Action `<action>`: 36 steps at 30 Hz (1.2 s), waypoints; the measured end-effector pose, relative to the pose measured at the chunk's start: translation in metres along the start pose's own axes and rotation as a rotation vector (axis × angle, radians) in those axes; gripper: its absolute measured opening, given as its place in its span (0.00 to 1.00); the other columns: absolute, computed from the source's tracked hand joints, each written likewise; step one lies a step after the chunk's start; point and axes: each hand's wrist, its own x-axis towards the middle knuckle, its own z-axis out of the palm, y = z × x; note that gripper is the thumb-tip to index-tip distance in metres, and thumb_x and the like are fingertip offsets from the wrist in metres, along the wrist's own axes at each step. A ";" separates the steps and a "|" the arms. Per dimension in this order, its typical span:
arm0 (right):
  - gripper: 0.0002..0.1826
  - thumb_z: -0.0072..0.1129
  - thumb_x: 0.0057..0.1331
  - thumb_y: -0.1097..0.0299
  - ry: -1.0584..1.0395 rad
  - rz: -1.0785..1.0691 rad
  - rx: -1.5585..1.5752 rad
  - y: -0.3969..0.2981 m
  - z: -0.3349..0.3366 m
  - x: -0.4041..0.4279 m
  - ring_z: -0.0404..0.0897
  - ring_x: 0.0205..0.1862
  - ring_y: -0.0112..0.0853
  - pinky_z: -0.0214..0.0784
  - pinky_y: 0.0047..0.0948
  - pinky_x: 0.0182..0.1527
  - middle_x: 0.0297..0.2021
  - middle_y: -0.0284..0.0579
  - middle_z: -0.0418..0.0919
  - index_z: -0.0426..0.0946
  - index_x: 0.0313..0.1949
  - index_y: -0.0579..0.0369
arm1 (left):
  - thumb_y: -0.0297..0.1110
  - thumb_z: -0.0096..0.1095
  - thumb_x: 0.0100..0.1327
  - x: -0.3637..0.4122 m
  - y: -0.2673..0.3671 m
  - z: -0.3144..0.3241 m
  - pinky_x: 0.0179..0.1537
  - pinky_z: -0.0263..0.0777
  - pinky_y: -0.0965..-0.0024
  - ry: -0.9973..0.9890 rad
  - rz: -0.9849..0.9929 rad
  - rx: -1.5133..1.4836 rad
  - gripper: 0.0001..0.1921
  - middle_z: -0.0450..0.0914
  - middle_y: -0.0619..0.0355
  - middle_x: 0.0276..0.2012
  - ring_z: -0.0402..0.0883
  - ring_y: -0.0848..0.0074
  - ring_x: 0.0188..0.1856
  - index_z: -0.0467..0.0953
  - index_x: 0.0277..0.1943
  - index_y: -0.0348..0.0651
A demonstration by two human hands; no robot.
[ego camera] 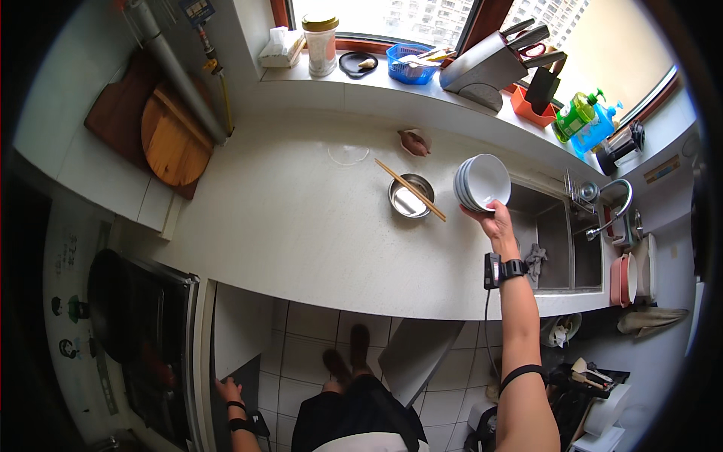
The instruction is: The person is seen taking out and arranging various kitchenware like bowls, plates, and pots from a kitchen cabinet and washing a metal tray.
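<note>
A stack of several white bowls (pixel 487 179) is gripped at its lower rim by my right hand (pixel 496 221), above the counter (pixel 316 248) beside the sink's left edge. To the left of the stack stands a small stainless steel bowl (pixel 412 195) with a pair of wooden chopsticks (pixel 404 183) lying across it. Behind that bowl, a brown root vegetable, perhaps a sweet potato (pixel 415 142), rests near the wall. Low at the left, my left hand (pixel 229 391) is at the edge of a cabinet door or panel (pixel 243 325) below the counter; its fingers are partly hidden.
The steel sink (pixel 553 243) holds a grey cloth (pixel 535 261), with a faucet (pixel 621 198) at its right. A knife block (pixel 486 68), blue basket (pixel 411 72) and soap bottles (pixel 576 116) line the sill. Another cabinet door (pixel 421 356) stands open below the counter. Cutting boards (pixel 175 135) lean left.
</note>
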 end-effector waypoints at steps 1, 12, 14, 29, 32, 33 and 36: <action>0.33 0.34 0.46 0.81 -0.008 0.012 -0.020 -0.004 0.000 -0.018 0.64 0.54 0.58 0.57 0.68 0.54 0.54 0.61 0.60 0.49 0.57 0.64 | 0.25 0.48 0.55 0.000 -0.002 -0.003 0.42 0.72 0.65 0.016 0.006 -0.003 0.34 0.58 0.48 0.60 0.68 0.63 0.52 0.47 0.66 0.44; 0.34 0.35 0.46 0.83 0.106 0.181 -0.156 0.046 -0.033 -0.283 0.64 0.54 0.61 0.56 0.70 0.52 0.53 0.62 0.60 0.48 0.57 0.67 | 0.25 0.47 0.59 0.040 -0.035 -0.020 0.50 0.71 0.57 -0.040 0.225 0.038 0.33 0.41 0.46 0.66 0.57 0.51 0.61 0.42 0.66 0.39; 0.33 0.36 0.46 0.81 0.104 0.200 -0.161 0.083 -0.047 -0.328 0.62 0.54 0.63 0.51 0.71 0.55 0.54 0.65 0.58 0.47 0.56 0.71 | 0.24 0.49 0.58 0.045 -0.047 -0.020 0.51 0.67 0.57 -0.096 0.337 0.068 0.35 0.42 0.47 0.66 0.53 0.52 0.64 0.41 0.67 0.43; 0.29 0.40 0.48 0.85 0.175 0.553 -0.089 0.376 -0.058 -0.403 0.70 0.50 0.42 0.66 0.40 0.53 0.47 0.52 0.67 0.58 0.54 0.67 | 0.19 0.47 0.59 0.015 -0.061 -0.027 0.39 0.72 0.72 0.043 0.892 0.472 0.36 0.44 0.47 0.66 0.74 0.65 0.46 0.41 0.67 0.42; 0.31 0.39 0.48 0.86 0.147 0.521 -0.110 0.423 -0.077 -0.359 0.67 0.53 0.46 0.62 0.47 0.56 0.51 0.55 0.64 0.54 0.56 0.66 | 0.19 0.46 0.59 0.019 -0.067 -0.021 0.38 0.71 0.73 0.087 0.972 0.452 0.35 0.45 0.45 0.65 0.76 0.66 0.44 0.41 0.68 0.44; 0.31 0.39 0.49 0.86 0.106 0.500 -0.097 0.433 -0.077 -0.342 0.67 0.53 0.47 0.62 0.47 0.56 0.51 0.55 0.64 0.54 0.56 0.66 | 0.19 0.45 0.59 0.020 -0.067 -0.018 0.38 0.71 0.73 0.102 0.982 0.447 0.35 0.45 0.44 0.65 0.76 0.66 0.44 0.41 0.68 0.44; 0.30 0.37 0.49 0.86 0.029 0.438 -0.137 0.461 -0.094 -0.283 0.66 0.54 0.50 0.59 0.52 0.58 0.53 0.58 0.61 0.51 0.56 0.71 | 0.19 0.45 0.59 0.025 -0.073 -0.006 0.38 0.71 0.72 0.151 1.008 0.392 0.35 0.46 0.44 0.65 0.76 0.67 0.44 0.43 0.68 0.44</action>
